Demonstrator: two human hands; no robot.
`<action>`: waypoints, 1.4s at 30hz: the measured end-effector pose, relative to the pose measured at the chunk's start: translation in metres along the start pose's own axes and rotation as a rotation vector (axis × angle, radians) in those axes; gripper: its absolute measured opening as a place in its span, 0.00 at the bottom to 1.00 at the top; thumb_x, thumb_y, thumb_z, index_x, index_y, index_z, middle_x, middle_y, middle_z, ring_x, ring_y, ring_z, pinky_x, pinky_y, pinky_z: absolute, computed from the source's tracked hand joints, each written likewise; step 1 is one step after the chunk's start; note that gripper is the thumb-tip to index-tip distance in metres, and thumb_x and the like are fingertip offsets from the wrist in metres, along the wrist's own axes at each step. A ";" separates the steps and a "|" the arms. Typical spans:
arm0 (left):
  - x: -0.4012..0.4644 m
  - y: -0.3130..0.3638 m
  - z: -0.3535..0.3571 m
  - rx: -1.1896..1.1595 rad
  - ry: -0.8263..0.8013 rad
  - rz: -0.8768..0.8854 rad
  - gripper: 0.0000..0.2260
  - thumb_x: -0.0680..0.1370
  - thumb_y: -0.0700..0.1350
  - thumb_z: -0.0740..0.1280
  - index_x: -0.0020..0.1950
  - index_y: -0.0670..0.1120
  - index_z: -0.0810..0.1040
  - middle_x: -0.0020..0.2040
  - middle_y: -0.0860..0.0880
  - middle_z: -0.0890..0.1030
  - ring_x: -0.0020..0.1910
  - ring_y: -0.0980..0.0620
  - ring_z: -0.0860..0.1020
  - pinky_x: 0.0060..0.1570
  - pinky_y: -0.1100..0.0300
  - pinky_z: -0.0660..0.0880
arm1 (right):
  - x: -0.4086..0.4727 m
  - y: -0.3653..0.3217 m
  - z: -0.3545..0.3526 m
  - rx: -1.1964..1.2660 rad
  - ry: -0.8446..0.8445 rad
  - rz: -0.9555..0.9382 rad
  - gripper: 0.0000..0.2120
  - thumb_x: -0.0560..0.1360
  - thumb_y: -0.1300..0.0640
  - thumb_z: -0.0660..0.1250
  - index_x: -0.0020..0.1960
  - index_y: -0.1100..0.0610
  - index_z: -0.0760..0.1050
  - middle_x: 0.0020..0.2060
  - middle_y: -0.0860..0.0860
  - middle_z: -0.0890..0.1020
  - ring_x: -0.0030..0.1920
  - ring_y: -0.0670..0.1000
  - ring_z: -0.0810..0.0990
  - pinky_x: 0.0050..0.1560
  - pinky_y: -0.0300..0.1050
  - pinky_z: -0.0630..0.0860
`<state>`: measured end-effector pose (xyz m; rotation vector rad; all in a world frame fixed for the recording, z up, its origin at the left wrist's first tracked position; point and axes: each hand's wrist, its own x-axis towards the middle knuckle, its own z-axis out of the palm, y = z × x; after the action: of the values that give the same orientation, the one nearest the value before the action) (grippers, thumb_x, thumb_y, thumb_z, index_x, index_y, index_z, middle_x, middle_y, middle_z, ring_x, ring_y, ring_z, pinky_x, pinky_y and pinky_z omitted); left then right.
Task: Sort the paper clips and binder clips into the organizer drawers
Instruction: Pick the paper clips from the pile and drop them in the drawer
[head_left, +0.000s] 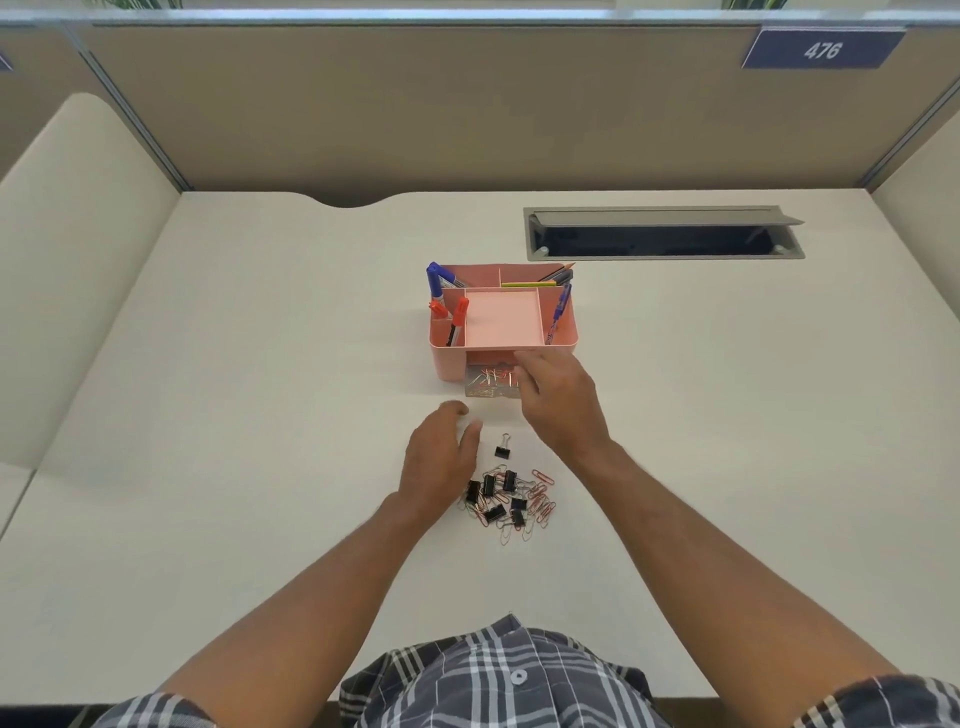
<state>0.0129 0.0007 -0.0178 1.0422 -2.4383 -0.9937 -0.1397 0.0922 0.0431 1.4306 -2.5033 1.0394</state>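
A pink desk organizer (563, 325) stands mid-desk, with a clear drawer (485, 387) pulled out of its front and holding several rose-gold paper clips. My right hand (558, 397) hovers at the drawer's right side, fingers bent down; whether it holds a clip is hidden. My left hand (441, 457) rests palm down, fingers spread, just left of a mixed pile (511, 501) of black binder clips and paper clips. One binder clip (502, 448) lies apart, between pile and drawer.
Markers and pens stand in the organizer's top compartments, and its square middle tray (504, 322) holds nothing. An open cable hatch (660, 239) sits at the back right. Partition walls close off the desk's back and sides.
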 end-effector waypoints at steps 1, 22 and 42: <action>0.002 0.003 -0.002 -0.038 0.034 -0.029 0.12 0.81 0.50 0.63 0.62 0.46 0.72 0.56 0.49 0.80 0.56 0.50 0.77 0.55 0.56 0.71 | -0.005 0.002 0.001 -0.014 0.004 0.004 0.09 0.76 0.63 0.64 0.53 0.60 0.81 0.46 0.53 0.83 0.49 0.54 0.78 0.45 0.49 0.79; -0.031 -0.011 -0.004 0.164 -0.134 0.396 0.16 0.65 0.43 0.69 0.53 0.46 0.79 0.48 0.52 0.76 0.49 0.51 0.73 0.47 0.56 0.67 | -0.085 0.011 0.011 0.014 -0.549 0.110 0.16 0.74 0.56 0.66 0.61 0.56 0.77 0.54 0.52 0.78 0.58 0.53 0.72 0.59 0.47 0.72; -0.019 -0.013 -0.006 0.298 -0.099 0.075 0.11 0.72 0.42 0.69 0.54 0.44 0.80 0.48 0.47 0.79 0.49 0.42 0.76 0.49 0.49 0.71 | -0.077 0.030 0.004 -0.137 -0.456 0.275 0.11 0.75 0.59 0.62 0.54 0.62 0.77 0.49 0.55 0.76 0.52 0.56 0.73 0.49 0.49 0.74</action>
<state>0.0358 0.0052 -0.0223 1.0022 -2.7461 -0.6869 -0.1188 0.1560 -0.0045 1.4454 -3.0919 0.6003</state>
